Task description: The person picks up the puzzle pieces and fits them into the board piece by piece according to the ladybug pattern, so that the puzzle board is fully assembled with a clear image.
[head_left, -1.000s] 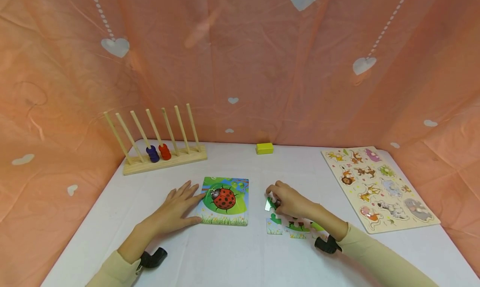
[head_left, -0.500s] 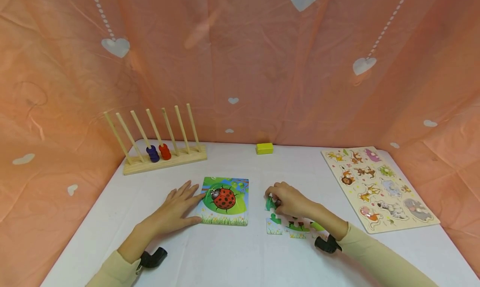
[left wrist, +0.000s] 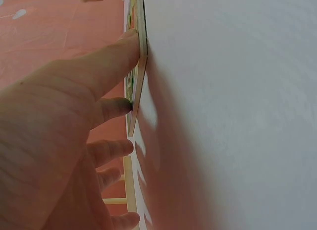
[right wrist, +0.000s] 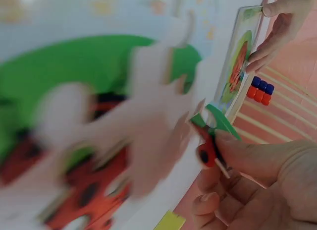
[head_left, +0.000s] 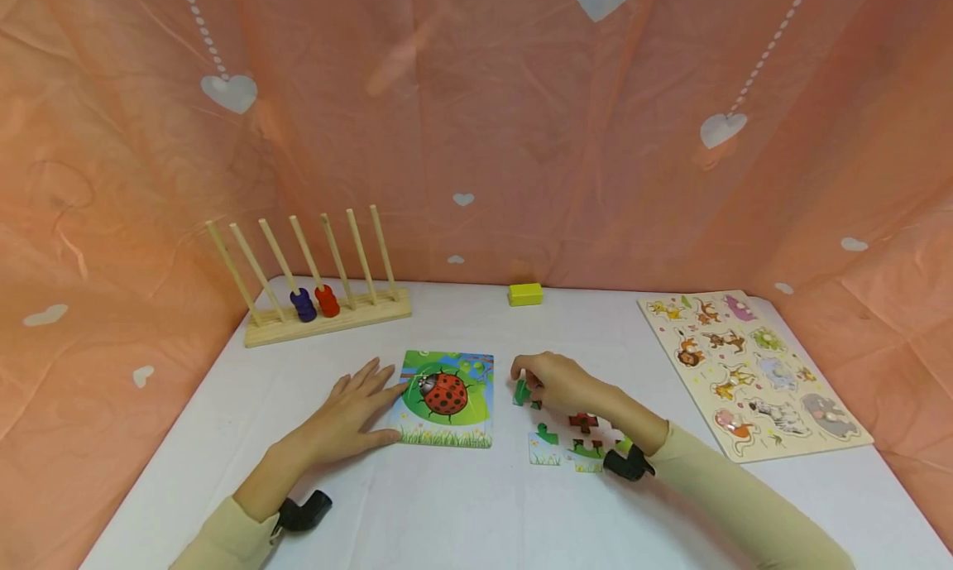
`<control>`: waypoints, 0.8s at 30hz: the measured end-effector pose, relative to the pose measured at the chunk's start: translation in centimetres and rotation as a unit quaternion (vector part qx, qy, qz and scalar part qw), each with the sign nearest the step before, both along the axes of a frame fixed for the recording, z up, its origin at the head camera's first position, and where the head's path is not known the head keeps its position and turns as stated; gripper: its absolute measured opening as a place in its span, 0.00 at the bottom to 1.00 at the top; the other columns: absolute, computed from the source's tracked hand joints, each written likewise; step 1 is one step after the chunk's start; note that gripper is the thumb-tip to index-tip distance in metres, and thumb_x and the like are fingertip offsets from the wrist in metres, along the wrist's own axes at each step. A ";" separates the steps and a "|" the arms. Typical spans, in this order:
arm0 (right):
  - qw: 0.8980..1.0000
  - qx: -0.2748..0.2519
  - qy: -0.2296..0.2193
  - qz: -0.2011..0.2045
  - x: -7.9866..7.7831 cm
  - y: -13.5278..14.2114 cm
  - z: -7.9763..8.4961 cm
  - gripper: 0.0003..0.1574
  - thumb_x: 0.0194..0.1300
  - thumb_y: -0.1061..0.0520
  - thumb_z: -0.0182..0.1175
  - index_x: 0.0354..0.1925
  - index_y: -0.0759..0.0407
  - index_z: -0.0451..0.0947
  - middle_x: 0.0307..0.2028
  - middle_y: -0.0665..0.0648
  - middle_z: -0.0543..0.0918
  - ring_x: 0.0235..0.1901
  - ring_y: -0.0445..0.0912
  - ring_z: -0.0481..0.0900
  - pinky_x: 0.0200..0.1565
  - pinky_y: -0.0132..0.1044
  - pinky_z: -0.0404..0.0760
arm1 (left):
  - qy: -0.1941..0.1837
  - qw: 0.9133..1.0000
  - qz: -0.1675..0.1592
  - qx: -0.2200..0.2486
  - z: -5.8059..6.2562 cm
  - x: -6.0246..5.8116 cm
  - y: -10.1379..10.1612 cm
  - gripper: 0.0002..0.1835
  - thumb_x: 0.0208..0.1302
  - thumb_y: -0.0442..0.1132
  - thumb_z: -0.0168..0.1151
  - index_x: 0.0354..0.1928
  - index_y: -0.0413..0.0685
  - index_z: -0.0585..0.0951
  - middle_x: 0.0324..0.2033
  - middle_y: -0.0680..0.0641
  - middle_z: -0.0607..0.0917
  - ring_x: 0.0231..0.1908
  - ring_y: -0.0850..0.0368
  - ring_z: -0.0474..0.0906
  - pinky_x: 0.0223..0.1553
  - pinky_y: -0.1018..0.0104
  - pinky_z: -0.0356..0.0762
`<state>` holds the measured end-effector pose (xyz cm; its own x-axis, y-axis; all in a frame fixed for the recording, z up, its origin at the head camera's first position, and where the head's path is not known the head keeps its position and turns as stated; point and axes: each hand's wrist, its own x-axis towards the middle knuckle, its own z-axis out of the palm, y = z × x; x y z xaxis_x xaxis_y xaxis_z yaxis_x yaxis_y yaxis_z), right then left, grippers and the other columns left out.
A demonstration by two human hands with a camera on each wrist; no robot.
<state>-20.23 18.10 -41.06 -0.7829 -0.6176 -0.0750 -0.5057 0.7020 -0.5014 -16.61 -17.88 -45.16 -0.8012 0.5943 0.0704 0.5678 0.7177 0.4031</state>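
Note:
A square ladybug picture board (head_left: 445,395) lies flat on the white table. Spread out at its left side, my left hand (head_left: 346,417) rests its thumb and index fingertips on the board's edge. To the board's right, my right hand (head_left: 562,382) pinches a jigsaw piece (head_left: 520,392) between thumb and fingers. The right wrist view shows that piece (right wrist: 210,145) tilted, with green, red and black print. Below the right hand lie several loose jigsaw pieces (head_left: 545,448) with grass, green and ladybug parts; the right forearm covers some of them.
At the back left stands a wooden peg rack (head_left: 357,309) with dark blue beads (head_left: 303,305) and red beads (head_left: 327,302). A yellow block (head_left: 525,294) sits at the back middle. An animal knob-puzzle board (head_left: 752,371) lies on the right. Peach cloth (head_left: 506,140) hangs behind the table.
My right hand has lifted the jigsaw piece from the group and moved slightly left toward the ladybug board, uncovering a red piece. The left hand has stayed in place.

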 end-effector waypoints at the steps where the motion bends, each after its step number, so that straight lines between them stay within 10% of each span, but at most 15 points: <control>1: 1.000 0.000 0.002 0.005 -0.2 -0.5 0.1 0.15 0.61 0.70 0.66 0.46 0.60 0.80 0.24 0.47 0.72 0.27 0.41 0.69 0.33 0.35 0.69 | 0.001 1.000 -0.001 -0.001 0.0 0.0 0.0 0.38 0.64 0.57 0.66 0.71 0.45 0.71 0.73 0.34 0.61 0.74 0.32 0.45 0.65 0.25 0.45; 24: 0.996 -0.013 -0.001 0.083 -2.9 -12.6 -1.1 0.22 0.60 0.61 0.72 0.52 0.58 0.78 0.37 0.51 0.85 0.35 0.41 0.81 0.38 0.32 0.78 | 0.026 0.999 0.005 -0.030 -0.3 -0.2 -0.1 0.41 0.63 0.61 0.65 0.70 0.43 0.71 0.72 0.34 0.63 0.74 0.32 0.47 0.64 0.24 0.49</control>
<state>-23.08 5.47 -42.16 -0.6703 -0.7398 -0.0586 -0.6120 0.5957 -0.5202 -16.81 -17.98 -45.46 -0.8035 0.5903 0.0773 0.5794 0.7454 0.3297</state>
